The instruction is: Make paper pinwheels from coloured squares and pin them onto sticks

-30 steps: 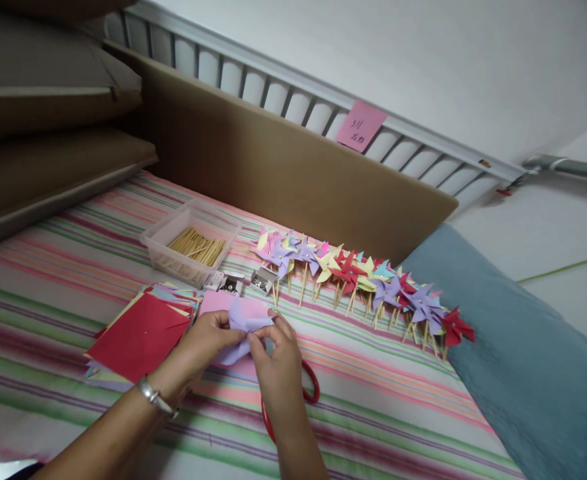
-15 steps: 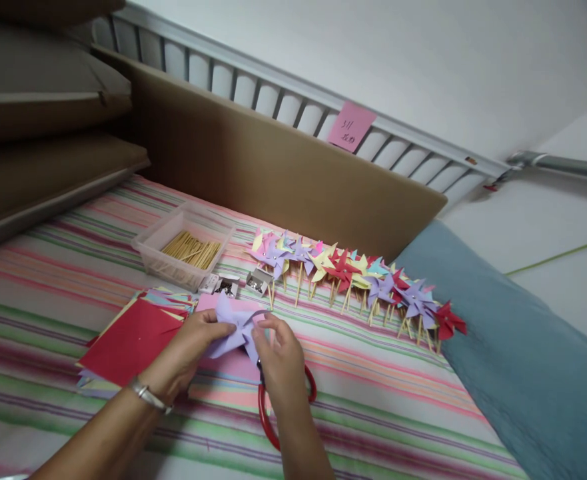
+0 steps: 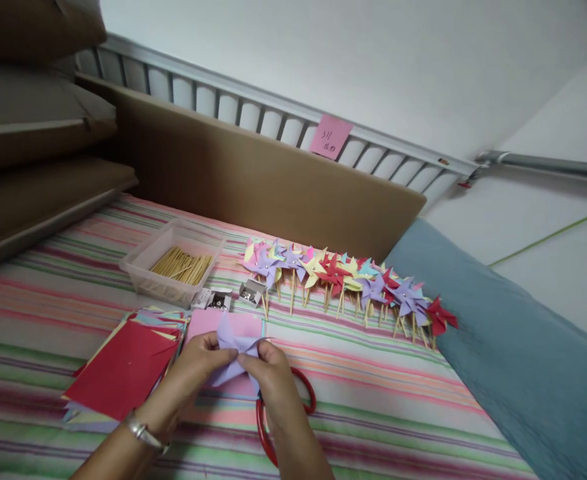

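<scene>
A lilac paper pinwheel with no visible stick is held between both hands. My left hand pinches it from the left, thumb near its centre. From the right, my right hand grips it, its thumb also pressed by the centre. Below lies a stack of pink paper squares. Red-handled scissors rest under my right forearm, their blades mostly hidden. To the left sits a stack of coloured paper topped by a red sheet. Two small boxes of metal pins stand just beyond.
A clear plastic tub holds wooden sticks. Finished pinwheels on sticks lie in a row at the back right. A cardboard sheet stands behind them, and brown packages are piled at the left.
My right thumb has moved in to the pinwheel's centre, beside the left thumb, and the right fingers have closed on the paper. The camera view has shifted slightly.
</scene>
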`<state>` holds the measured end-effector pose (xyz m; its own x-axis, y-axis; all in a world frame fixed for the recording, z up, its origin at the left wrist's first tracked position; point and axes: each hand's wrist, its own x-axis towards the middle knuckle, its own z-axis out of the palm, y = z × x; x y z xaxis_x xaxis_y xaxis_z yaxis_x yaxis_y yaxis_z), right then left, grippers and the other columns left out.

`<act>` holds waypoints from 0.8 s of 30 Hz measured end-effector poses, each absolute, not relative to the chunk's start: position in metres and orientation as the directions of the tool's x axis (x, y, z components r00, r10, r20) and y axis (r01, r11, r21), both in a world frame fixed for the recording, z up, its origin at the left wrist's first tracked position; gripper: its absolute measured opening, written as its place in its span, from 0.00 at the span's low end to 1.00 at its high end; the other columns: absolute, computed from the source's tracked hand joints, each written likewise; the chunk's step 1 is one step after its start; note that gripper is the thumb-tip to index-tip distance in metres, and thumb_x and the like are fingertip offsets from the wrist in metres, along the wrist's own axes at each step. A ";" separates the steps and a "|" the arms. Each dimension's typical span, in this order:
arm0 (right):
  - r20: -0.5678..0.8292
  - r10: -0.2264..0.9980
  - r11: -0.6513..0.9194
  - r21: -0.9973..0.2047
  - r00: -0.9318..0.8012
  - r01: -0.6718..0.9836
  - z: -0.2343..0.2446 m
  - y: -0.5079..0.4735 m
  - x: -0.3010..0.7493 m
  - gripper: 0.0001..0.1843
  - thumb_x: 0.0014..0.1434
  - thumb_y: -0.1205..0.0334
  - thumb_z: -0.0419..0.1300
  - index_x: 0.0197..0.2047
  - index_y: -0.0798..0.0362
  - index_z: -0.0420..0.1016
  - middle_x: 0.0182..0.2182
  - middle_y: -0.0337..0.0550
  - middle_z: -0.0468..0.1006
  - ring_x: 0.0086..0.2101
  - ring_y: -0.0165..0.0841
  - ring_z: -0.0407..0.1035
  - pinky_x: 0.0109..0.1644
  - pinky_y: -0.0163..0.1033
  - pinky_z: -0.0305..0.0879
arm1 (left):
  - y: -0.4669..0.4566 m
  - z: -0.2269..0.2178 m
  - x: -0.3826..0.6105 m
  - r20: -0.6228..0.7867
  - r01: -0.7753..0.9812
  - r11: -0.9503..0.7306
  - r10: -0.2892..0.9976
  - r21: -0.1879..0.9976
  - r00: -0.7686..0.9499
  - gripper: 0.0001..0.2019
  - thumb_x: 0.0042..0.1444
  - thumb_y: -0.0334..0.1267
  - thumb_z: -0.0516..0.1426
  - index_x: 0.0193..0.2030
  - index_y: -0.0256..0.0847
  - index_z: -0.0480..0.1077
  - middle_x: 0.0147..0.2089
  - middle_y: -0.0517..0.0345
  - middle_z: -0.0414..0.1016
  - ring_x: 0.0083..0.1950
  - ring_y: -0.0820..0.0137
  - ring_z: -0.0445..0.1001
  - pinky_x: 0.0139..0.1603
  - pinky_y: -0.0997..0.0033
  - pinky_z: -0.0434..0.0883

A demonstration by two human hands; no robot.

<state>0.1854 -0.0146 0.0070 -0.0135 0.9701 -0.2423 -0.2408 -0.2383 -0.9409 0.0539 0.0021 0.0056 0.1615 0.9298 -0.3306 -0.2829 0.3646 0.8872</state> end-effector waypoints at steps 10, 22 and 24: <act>-0.145 0.989 -0.145 -0.988 -0.016 -0.045 -0.001 -0.010 0.189 0.13 0.45 0.56 0.63 0.32 0.56 0.76 0.28 0.43 0.80 0.29 0.36 0.72 0.34 0.37 0.65 | 0.006 0.018 0.043 -0.302 -0.289 0.304 0.952 0.908 0.051 0.06 0.32 0.32 0.65 0.22 0.36 0.77 0.20 0.56 0.77 0.22 0.70 0.71 0.26 0.74 0.65; -0.004 0.998 -0.065 -0.231 0.066 0.971 0.029 0.103 0.178 0.09 0.60 0.66 0.55 0.33 0.55 0.77 0.35 0.46 0.79 0.40 0.38 0.72 0.45 0.42 0.65 | 0.014 0.043 -0.027 -0.282 -0.606 0.162 0.953 0.779 -0.108 0.10 0.36 0.34 0.66 0.27 0.32 0.76 0.23 0.55 0.78 0.22 0.73 0.71 0.25 0.77 0.66; -0.059 0.997 -0.060 -0.064 0.056 0.996 0.026 0.119 0.166 0.09 0.62 0.62 0.56 0.40 0.57 0.74 0.39 0.45 0.77 0.40 0.35 0.72 0.45 0.45 0.68 | 0.014 0.045 -0.029 -0.257 -0.636 0.137 0.961 0.760 -0.101 0.10 0.37 0.33 0.65 0.30 0.32 0.77 0.25 0.54 0.79 0.23 0.73 0.72 0.26 0.76 0.66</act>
<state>0.1659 0.1187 0.0263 0.0561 0.9967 -0.0590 0.9961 -0.0599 -0.0644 -0.0293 0.0144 0.0453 -0.1005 0.9612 -0.2569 -0.6358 0.1366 0.7596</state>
